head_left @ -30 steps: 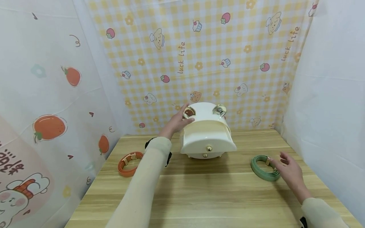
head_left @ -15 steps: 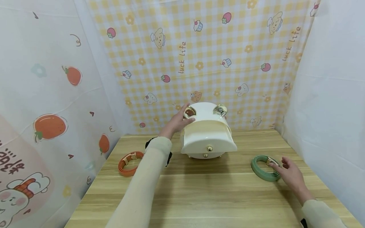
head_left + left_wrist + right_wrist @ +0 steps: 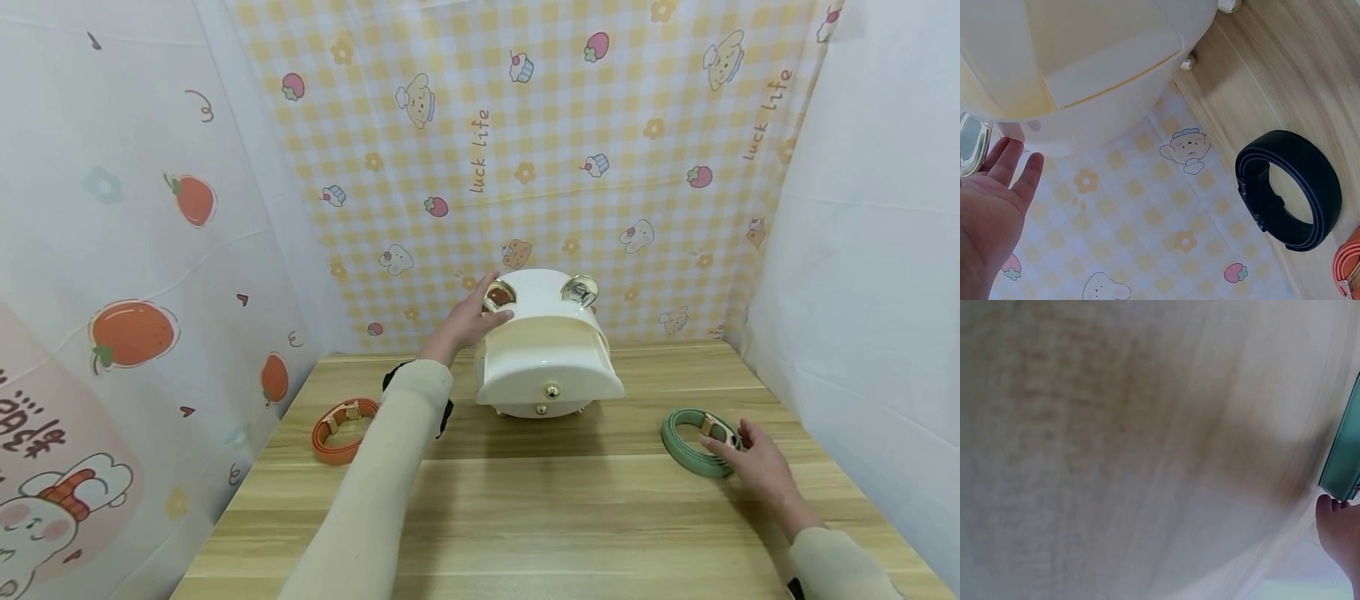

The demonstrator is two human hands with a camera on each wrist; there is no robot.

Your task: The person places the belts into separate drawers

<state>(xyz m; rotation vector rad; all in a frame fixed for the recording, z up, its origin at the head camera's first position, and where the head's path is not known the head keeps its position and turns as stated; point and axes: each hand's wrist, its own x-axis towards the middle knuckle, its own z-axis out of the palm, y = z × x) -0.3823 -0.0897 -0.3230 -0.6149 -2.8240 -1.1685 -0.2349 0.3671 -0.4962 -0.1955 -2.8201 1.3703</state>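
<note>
A glossy white storage box (image 3: 536, 292) with round gold ears stands at the back of the table. Its front drawer (image 3: 547, 379), with a gold knob, is pulled out. My left hand (image 3: 467, 321) rests against the box's left side, thumb on the front and fairly straight fingers beside the gold ear. In the left wrist view the fingertips (image 3: 1013, 145) touch the white wall. A coiled green belt (image 3: 686, 454) with a gold buckle lies at right. My right hand (image 3: 765, 471) pinches its right side, thumb inside the coil, fingers outside; the right wrist view catches only its edge.
A coiled orange belt (image 3: 335, 450) lies on the wooden table (image 3: 570, 517) at left, beside my left forearm. A coiled black belt (image 3: 1310, 181) shows in the left wrist view, hidden behind that arm from the head. Patterned cloth (image 3: 525, 125) hangs behind and at left.
My right hand has lowered onto the green belt, its thumb sliding into the coil and its fingers coming down on the outer side. The left hand and the box have stayed in place.
</note>
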